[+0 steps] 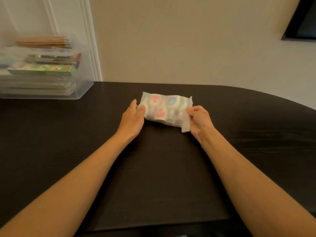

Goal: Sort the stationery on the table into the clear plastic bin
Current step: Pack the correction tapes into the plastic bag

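A frosted plastic packet (pixel 165 109) with pink, blue and green round items inside sits at the middle of the dark table (pixel 68 134). My left hand (pixel 134 117) grips its left end, thumb on top. My right hand (pixel 199 122) pinches the packet's right edge with curled fingers. The clear plastic bin (pixel 82 88) stands at the far left of the table. It holds a stack of flat packs, a green box (pixel 42 70), a dark box and a bundle of wooden pencils (pixel 42 42) on top.
A beige wall runs behind the table, with white door trim (pixel 90 40) at the left. A dark frame (pixel 301 19) hangs at the top right. The table's far edge curves round at the right.
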Action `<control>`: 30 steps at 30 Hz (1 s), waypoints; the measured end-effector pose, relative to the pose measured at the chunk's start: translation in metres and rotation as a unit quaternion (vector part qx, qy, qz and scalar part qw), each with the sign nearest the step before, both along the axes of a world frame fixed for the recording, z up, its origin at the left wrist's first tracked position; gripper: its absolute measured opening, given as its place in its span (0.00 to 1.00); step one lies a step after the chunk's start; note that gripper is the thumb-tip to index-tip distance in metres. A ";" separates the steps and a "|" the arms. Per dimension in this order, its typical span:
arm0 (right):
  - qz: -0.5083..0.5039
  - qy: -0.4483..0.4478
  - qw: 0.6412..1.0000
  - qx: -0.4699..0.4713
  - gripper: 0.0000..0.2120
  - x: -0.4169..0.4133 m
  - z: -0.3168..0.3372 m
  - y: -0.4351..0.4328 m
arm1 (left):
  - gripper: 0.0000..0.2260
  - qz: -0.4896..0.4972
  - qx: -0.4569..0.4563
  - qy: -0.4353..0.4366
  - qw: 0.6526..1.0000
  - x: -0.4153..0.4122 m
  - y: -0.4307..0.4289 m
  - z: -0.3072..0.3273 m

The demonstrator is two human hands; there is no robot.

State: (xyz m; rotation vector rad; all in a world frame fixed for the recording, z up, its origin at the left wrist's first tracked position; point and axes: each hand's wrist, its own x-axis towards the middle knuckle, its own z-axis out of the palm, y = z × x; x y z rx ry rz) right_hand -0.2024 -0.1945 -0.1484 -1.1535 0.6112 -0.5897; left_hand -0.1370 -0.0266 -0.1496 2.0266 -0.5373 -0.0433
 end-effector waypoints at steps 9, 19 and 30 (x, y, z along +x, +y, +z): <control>0.019 -0.018 0.999 0.028 0.11 -0.014 -0.002 0.017 | 0.21 -0.060 -0.110 0.133 0.983 0.013 0.007 0.004; 0.036 -0.028 0.992 0.119 0.08 0.050 0.019 0.021 | 0.17 -0.100 -0.237 0.236 0.937 0.062 0.008 0.030; 0.151 -0.014 0.984 0.097 0.09 0.213 0.158 0.066 | 0.13 0.039 -0.260 0.175 0.949 0.202 0.059 0.164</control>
